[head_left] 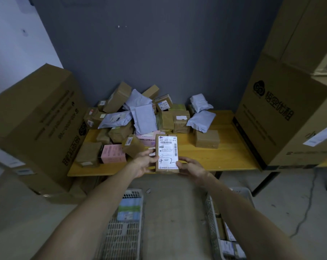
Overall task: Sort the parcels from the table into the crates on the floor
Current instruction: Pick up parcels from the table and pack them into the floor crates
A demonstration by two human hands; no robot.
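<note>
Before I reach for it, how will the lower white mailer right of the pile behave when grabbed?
The white mailer likely flops: its film is wrinkled and lumpy. Glossy plastic may slip in a pinch. Puffy shape suggests light for its size.

Single head view, looking forward and down over table (224,154), close above own forearms.

Your parcel (167,170) is brown cardboard; its white label (168,151) carries black barcode stripes and a handwritten black "4-2". The table (224,152) is yellow. On it you see brown boxes (207,138), pale lilac mailers (143,119) and pink boxes (112,153). The wall (158,44) is slate grey, and the crates (121,241) are pale grey lattice.
</note>
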